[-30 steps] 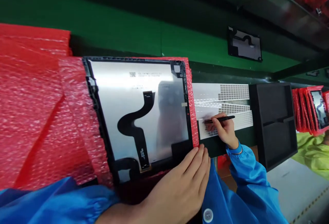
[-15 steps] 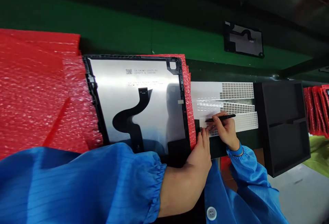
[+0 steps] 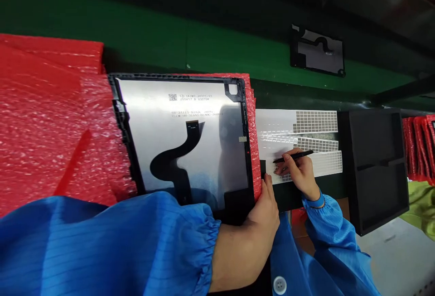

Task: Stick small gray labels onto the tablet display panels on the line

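Note:
My right hand point(image 3: 301, 173) grips a slim black pen-like tool point(image 3: 301, 154) over the lowest of several white sticker sheets point(image 3: 328, 162). The tool's tip points left; whether it touches the sheet I cannot tell. My left hand point(image 3: 265, 207) lies with its fingers stretched out between the near left end of that sheet and the display panel's right edge. Its palm side is hidden. The display panel point(image 3: 204, 151) is silver-backed with a black frame and lies left of the hands, partly covered by my left sleeve. A black flex cable point(image 3: 166, 160) curves across its back.
Red bubble wrap point(image 3: 41, 119) is piled at the left and also lies under the panel. Right of the sheets stands a black divided tray point(image 3: 379, 137). A smaller panel point(image 3: 319, 53) rests on the green surface point(image 3: 217, 55) behind. More red wrapped pieces point(image 3: 418, 146) stand far right.
My left fingers have drawn back slightly from the sheet's left end. My right hand keeps the tool over the same sheet with only a small shift. The view has moved a little.

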{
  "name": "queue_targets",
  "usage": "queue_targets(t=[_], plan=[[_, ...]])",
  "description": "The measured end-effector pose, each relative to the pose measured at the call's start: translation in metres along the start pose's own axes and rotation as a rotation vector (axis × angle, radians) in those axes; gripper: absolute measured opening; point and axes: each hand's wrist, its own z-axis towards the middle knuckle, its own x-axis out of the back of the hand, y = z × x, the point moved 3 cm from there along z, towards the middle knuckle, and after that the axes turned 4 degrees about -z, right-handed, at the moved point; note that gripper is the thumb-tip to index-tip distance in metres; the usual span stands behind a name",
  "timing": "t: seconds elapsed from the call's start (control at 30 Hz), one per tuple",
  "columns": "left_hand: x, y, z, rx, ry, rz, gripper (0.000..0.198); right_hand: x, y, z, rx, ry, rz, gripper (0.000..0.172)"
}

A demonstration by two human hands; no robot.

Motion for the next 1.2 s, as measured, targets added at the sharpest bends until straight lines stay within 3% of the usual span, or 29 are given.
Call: queue_targets(t=[0.17,0.23,0.33,0.43,0.5,0.57,0.7,0.83,1.2], plan=[[-0.005,0.010,0.008,0.112,0.018,0.018,0.039,0.004,0.002,0.004,-0.027,-0.019,0.094,0.041],[0.003,0.012,0.007,0.077,0.062,0.037,0.035,0.008,-0.003,0.003,-0.014,-0.002,0.164,0.040],[0.040,0.006,-0.005,-0.112,0.255,0.002,0.032,0.012,-0.031,0.001,0.073,0.051,0.220,0.035],[0.094,-0.020,-0.036,-0.319,0.480,-0.032,0.026,-0.001,-0.086,-0.003,0.234,0.075,0.204,0.027],[0.125,-0.050,-0.060,-0.327,0.568,-0.032,0.018,-0.024,-0.128,-0.005,0.343,0.048,0.182,0.024],[0.140,-0.084,-0.082,-0.205,0.581,0.001,0.019,-0.054,-0.164,-0.004,0.418,0.010,0.156,0.023],[0.127,-0.143,-0.108,0.096,0.498,0.136,0.056,-0.120,-0.199,0.009,0.445,-0.090,0.105,0.022],[0.104,-0.164,-0.115,0.157,0.514,0.167,0.067,-0.160,-0.198,0.028,0.366,-0.205,0.063,0.026],[0.103,-0.162,-0.116,0.097,0.548,0.133,0.073,-0.161,-0.187,0.033,0.315,-0.173,-0.062,0.024]])
